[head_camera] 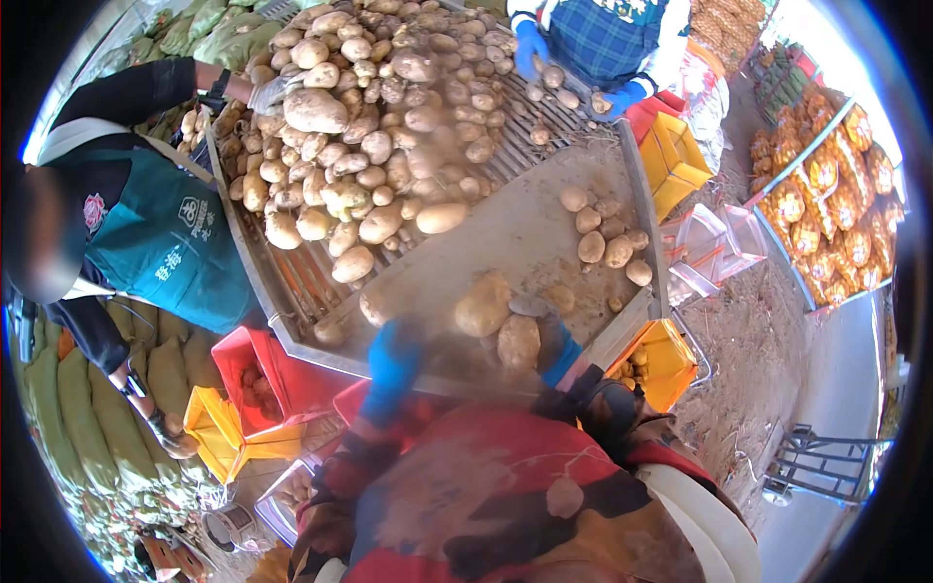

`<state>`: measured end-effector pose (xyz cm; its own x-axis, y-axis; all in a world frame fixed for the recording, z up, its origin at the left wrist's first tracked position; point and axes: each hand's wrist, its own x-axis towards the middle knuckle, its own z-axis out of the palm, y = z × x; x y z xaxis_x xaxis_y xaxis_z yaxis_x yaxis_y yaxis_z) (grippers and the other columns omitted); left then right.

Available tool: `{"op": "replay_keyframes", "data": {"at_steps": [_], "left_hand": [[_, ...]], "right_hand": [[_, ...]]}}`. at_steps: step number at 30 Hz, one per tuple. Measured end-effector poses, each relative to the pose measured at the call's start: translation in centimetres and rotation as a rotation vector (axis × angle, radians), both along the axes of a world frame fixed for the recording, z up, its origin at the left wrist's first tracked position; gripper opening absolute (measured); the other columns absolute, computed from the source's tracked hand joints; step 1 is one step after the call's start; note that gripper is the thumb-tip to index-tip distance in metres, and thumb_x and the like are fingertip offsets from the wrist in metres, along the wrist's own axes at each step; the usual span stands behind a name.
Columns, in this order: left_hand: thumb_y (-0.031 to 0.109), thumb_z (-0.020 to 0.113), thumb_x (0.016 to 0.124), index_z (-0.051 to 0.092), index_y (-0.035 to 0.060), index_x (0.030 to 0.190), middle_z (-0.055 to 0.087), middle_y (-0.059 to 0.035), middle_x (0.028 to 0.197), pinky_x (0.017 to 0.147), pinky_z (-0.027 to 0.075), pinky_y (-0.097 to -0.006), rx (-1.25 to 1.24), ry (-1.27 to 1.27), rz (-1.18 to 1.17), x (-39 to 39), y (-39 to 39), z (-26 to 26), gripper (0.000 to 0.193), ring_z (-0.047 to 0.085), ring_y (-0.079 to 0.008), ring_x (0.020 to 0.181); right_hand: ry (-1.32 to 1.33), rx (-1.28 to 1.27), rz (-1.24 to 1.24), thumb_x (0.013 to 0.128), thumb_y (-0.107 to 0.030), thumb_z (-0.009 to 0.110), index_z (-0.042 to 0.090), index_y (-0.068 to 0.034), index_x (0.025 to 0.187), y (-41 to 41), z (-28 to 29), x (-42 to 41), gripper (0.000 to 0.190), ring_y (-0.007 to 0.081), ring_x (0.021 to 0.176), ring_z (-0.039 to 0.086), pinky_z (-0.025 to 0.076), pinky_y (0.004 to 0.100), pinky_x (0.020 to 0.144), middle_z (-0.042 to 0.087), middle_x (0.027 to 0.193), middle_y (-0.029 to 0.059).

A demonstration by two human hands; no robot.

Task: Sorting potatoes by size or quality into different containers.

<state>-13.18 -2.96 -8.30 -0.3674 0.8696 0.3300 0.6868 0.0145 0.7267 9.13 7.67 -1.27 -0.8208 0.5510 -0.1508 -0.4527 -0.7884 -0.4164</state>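
Note:
My left hand [396,361], in a blue work glove, is blurred at the near edge of a metal sorting table [452,266], below a potato [373,307]; whether it grips anything is unclear. My right hand [550,331], in a blue glove with a grey palm, holds a potato [519,342] over the table. A larger potato [483,304] lies just left of its fingers. A big heap of potatoes [379,146] covers the slatted far part of the table. Several smaller potatoes [605,232] are grouped on the right side of the flat metal plate.
A co-worker in a green apron [168,240] stands left; another in blue gloves [627,95] reaches over the far edge. Red [310,386] and yellow crates [674,364] stand round the table. Netted potato sacks [831,197] and a hand cart [824,463] are at right.

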Motion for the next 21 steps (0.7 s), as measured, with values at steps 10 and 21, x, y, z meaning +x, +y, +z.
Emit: {"op": "replay_keyframes", "data": {"at_steps": [10, 21], "left_hand": [[0.034, 0.062, 0.081, 0.064, 0.0151, 0.097, 0.065, -0.0103, 0.091, 0.068, 0.051, -0.0432, -0.345, 0.211, -0.151, 1.2, -0.9, 0.6, 0.025, 0.063, -0.0335, 0.080], [0.033, 0.059, 0.084, 0.064, 0.0127, 0.098, 0.066, -0.0114, 0.095, 0.068, 0.050, -0.0447, -0.539, 0.426, -0.158, -0.8, 0.0, -2.0, 0.025, 0.064, -0.0334, 0.082]], "right_hand": [[-0.175, -0.336, -0.524, 0.084, -0.025, 0.058, 0.054, 0.001, 0.116, -3.0, 0.5, 5.9, 0.041, 0.0268, 0.067, 0.065, 0.055, 0.0356, 0.057, 0.065, 0.084, 0.0137], [-0.368, -0.028, -1.069, 0.090, -0.026, 0.056, 0.057, 0.000, 0.112, -6.9, -3.2, 24.9, 0.034, 0.0224, 0.081, 0.064, 0.053, 0.0343, 0.070, 0.065, 0.097, 0.0114]]}}
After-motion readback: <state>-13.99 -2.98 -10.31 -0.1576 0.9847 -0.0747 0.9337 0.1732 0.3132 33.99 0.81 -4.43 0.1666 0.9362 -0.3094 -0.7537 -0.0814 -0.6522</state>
